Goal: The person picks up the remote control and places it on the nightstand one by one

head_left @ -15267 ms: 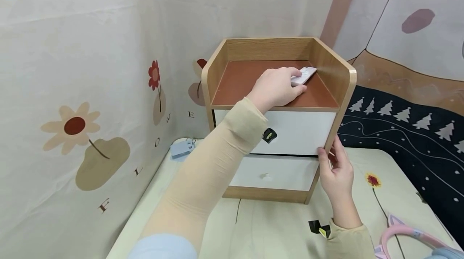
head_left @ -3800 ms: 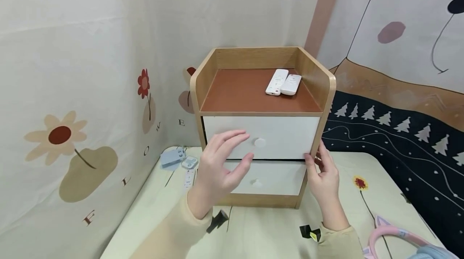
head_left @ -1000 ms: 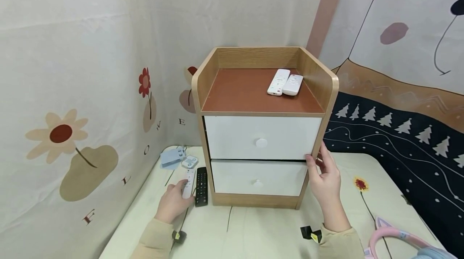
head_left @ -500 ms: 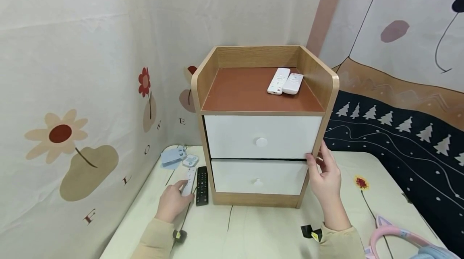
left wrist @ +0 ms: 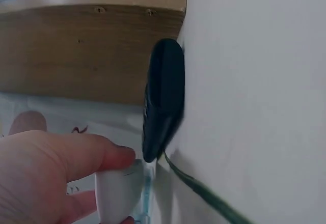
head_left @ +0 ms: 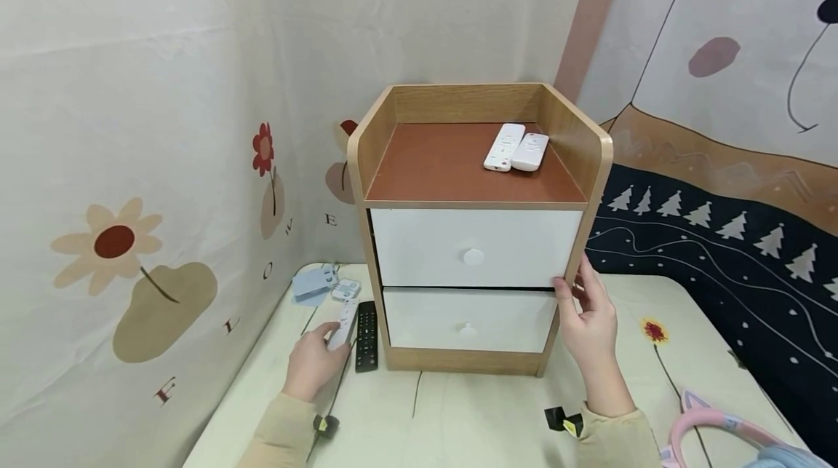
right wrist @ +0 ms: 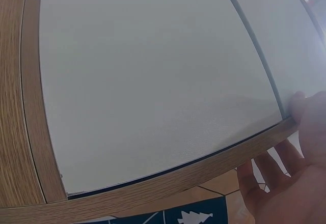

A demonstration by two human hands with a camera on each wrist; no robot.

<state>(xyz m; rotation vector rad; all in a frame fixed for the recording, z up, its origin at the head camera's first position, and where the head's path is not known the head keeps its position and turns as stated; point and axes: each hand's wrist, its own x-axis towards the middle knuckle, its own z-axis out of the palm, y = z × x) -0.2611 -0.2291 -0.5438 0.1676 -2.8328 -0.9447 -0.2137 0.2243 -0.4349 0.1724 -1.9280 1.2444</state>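
Left of the small two-drawer cabinet [head_left: 497, 362], my left hand [head_left: 313, 365] pinches a slim white remote control [head_left: 343, 322] between thumb and fingers. The remote's near end [left wrist: 119, 196] shows under the thumb in the left wrist view; whether it is clear of the surface I cannot tell. Close beside it, against the cabinet, lies a black remote control [head_left: 366, 337]. My right hand [head_left: 589, 322] grips the cabinet's right front edge, thumb at the front and fingers round the side. Two more white remotes, one longer [head_left: 504, 148] and one shorter [head_left: 529, 152], lie side by side on the brown top shelf.
Pale blue objects [head_left: 313, 282] and a small white-and-blue item [head_left: 345, 289] lie behind the held remote. Pink cat-ear headphones [head_left: 710, 421] rest at the front right. Both drawers, upper [head_left: 425, 246] and lower [head_left: 419, 315], are closed. Patterned cloth hangs at the back and left.
Earlier my left hand set a white remote on the top shelf, then came down to the left. Over the last second the pinched remote has tilted rightward. My right hand stays put.
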